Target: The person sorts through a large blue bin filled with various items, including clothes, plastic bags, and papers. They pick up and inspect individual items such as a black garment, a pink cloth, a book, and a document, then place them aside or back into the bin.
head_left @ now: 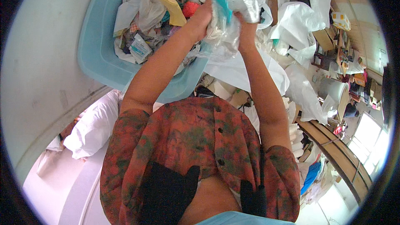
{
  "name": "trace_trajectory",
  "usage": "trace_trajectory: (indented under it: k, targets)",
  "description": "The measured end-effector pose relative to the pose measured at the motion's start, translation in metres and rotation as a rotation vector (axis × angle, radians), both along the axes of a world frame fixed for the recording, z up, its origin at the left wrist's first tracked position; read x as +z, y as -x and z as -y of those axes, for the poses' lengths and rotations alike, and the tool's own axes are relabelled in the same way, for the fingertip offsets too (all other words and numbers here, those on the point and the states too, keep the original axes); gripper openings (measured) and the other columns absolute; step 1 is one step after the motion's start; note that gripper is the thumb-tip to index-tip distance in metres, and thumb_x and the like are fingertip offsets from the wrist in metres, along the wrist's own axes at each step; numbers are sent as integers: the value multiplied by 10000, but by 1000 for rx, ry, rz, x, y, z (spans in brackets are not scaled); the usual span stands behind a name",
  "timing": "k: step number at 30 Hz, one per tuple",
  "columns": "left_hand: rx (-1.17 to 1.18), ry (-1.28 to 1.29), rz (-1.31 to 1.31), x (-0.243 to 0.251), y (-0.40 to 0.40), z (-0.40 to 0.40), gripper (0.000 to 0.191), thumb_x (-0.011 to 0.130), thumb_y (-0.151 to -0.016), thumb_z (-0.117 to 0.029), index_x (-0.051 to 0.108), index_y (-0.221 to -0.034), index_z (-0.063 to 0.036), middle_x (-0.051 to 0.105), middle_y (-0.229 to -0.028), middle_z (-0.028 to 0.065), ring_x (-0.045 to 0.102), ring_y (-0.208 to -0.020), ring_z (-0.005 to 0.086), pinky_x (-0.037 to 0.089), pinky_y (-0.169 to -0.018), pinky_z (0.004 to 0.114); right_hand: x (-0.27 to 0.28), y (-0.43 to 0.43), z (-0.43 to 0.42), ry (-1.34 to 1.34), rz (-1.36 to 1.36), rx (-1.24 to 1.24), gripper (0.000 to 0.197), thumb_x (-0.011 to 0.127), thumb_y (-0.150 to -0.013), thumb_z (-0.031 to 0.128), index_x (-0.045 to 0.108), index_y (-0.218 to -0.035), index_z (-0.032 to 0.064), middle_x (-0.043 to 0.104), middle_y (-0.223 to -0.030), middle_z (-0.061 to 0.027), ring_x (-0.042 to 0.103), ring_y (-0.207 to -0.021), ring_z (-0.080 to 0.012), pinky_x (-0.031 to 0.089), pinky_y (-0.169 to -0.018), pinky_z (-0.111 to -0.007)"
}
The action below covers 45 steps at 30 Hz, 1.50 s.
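Observation:
A loose bundle of clear plastic film (223, 34) with a teal strip (222, 3) in it is held up between my two hands near the top of the view. My left hand (203, 18) grips its left side, and my right hand (247, 29) grips its right side. The fingertips are partly hidden by the film. Under my left forearm is a large light-blue plastic tub (93, 53) full of mixed scraps. Inside it lie a folded yellow piece (170, 4), a red fuzzy ball (190, 8) and a small printed packet (140, 48).
White sheets (295, 22) and plastic bags (303, 90) are heaped to the right of the tub. A pale wall (47, 53) runs along the left. A full white bag (93, 125) lies below the tub. Long wooden boards (337, 156) and cluttered shelves stand at far right.

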<state>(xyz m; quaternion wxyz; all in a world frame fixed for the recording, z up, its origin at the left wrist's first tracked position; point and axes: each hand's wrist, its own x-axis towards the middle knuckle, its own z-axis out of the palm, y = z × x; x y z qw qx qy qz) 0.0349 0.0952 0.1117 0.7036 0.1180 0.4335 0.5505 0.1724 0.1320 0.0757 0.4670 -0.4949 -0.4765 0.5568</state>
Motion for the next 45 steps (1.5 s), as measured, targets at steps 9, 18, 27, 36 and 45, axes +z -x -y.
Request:
trace_trajectory:
  k: [9, 18, 27, 36, 45]
  targets:
    - [-149, -113, -300, 15, -13, 2, 633, 287, -967, -538, 376, -1387, -73, 471, -1336, 141, 492, -1174, 241, 415, -968, 369, 41, 8, 12, 486, -246, 435, 718, 623, -872, 444, 339, -1399, 48, 466, -1319, -126, 486, -1180, -264, 408, -997, -376]
    - [-712, -395, -889, 93, 77, -19, 460, 507, -927, -396, 535, -1170, -6, 601, -904, 124, 564, -843, 205, 456, -744, 345, 15, -17, -45, 427, -843, 271, 504, 568, -891, 227, 403, -1328, 40, 532, -1265, -141, 557, -1112, -277, 473, -931, -399]
    - [-717, -630, -1102, 20, 13, 55, 680, 584, -860, -499, 479, -1272, 31, 552, -1239, 208, 533, -1138, 344, 406, -962, 423, 72, -39, -117, 3, -437, 169, 536, 568, -839, 111, 379, -1334, 27, 530, -1266, -148, 557, -1112, -265, 470, -935, -391]
    - [-452, -310, -1564, 43, 88, 101, 420, 617, -870, -322, 569, -1168, -29, 672, -961, 127, 652, -798, 296, 499, -732, 383, 89, -87, -164, -427, 295, 55, 591, 568, -788, -6, 354, -1339, 15, 528, -1267, -155, 557, -1113, -253, 467, -939, -383]
    - [-412, -11, -1379, 79, 153, 143, 431, 612, -838, -208, 540, -1221, -24, 595, -1099, 164, 579, -976, 276, 462, -834, 347, 148, -91, -144, -682, 586, 184, 499, 499, -848, 95, 390, -1323, -14, 508, -1288, -149, 441, -1240, -288, 380, -1024, -422]
